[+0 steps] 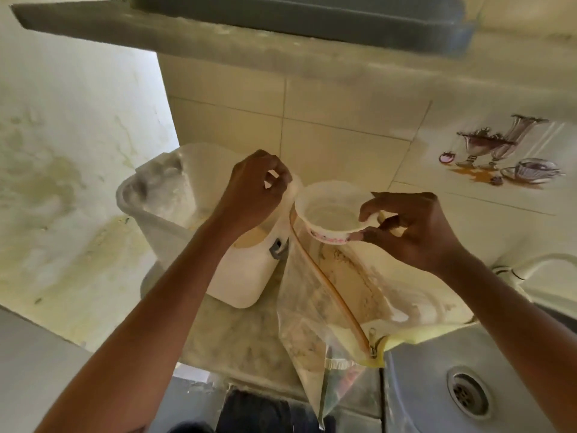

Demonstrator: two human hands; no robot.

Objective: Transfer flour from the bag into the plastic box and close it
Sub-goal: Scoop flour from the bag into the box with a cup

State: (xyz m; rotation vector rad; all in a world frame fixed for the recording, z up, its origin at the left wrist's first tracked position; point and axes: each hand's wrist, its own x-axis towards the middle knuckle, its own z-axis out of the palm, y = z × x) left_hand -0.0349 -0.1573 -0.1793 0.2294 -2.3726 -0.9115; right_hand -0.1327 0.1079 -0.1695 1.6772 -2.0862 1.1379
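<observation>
Right grip (415, 228): fingers and thumb pinched on the rim of a small white bowl (329, 214), right of frame centre. Bowl looks empty inside, only a pale film; it hangs just above the open mouth of the bag (321, 314). Likely serving as the scoop, poised to dip again.

Left grip (256, 187): fingers curled, pinching the upper edge of the bag at frame centre and lifting it. My reading: this holds the mouth open and taut so the bowl can enter and the soft plastic does not fold over the flour.

Bag: clear plastic with an orange zip line, standing on the worktop (237, 339), its lower part trailing toward the bottom of the frame. Flour (346, 273) clings to its inner wall, tan and lumpy, below the bowl.

Plastic box (199, 232): white, translucent, left of centre, touching or just beside the bag. Open on top, dusted inside, partly filled with flour; grey latch (276, 246) on its near side hangs undone. Lid not clearly seen. Box sits under the left forearm, close to the bag, presumably to keep each carry short and spills few.

Sink (468, 392) lower right; tiled wall (343, 120) behind.

Judgement: transfer mid-way, closing not yet begun.
</observation>
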